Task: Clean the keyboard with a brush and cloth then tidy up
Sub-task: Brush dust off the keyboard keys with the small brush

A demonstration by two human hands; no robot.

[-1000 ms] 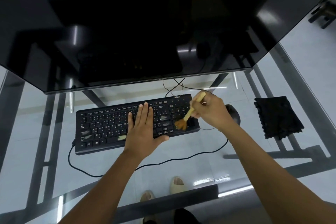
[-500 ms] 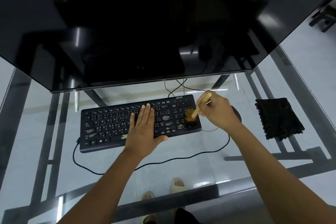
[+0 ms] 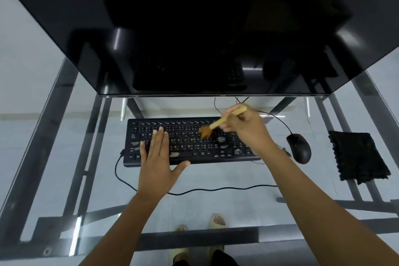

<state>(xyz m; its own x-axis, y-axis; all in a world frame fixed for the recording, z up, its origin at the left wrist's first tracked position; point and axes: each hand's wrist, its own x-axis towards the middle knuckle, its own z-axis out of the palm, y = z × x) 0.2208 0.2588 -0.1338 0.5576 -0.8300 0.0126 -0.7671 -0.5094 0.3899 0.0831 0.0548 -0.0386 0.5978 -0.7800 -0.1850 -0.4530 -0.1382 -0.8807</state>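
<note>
There is 1 black keyboard (image 3: pixel 190 142) on the glass table (image 3: pixel 226 177), 1 brush (image 3: pixel 218 125) and 1 black cloth (image 3: pixel 359 157). The left hand (image 3: pixel 156 157) lies flat with straight fingers on the keys. The right hand (image 3: pixel 248 127) holds the brush handle tight, its bristles on the keys. 1 mouse (image 3: pixel 299 148) sits between keyboard and cloth. A big dark screen (image 3: pixel 194 28) hangs above.

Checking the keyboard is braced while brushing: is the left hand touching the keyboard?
Touching. The head view shows the left hand lying flat on the keyboard, straight fingers across its left-side keys, with no gap visible.
</note>
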